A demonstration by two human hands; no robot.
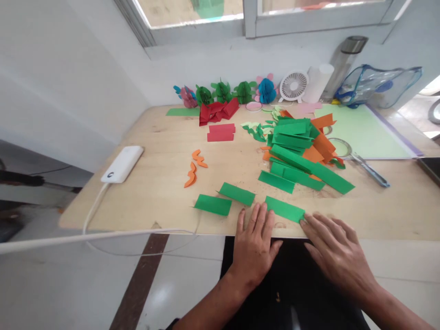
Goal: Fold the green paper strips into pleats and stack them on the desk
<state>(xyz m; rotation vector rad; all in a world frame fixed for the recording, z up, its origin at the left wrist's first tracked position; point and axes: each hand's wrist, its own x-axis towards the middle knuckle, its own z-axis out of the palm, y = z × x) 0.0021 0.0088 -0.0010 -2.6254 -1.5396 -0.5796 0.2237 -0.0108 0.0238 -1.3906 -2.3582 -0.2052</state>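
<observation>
A green paper strip (284, 209) lies at the table's front edge between my two hands. The fingertips of my left hand (255, 243) rest at its left end, fingers stretched out flat. At its right end, my right hand (335, 245) lies with fingers extended, the fingertips touching the corner. Two more folded green strips (237, 193) sit just left of my left hand. Beyond the hands, a heap of green paper strips (292, 140) is piled over orange paper pieces (323, 146). Neither hand grips anything.
Scissors (369, 170) lie right of the heap. Orange cutouts (191, 175), red strips (221, 133) and a white power bank (123, 164) with a cable are at left. Along the wall stand paper honeycomb figures (222, 91), a small fan (294, 86) and a clear bag (378, 87).
</observation>
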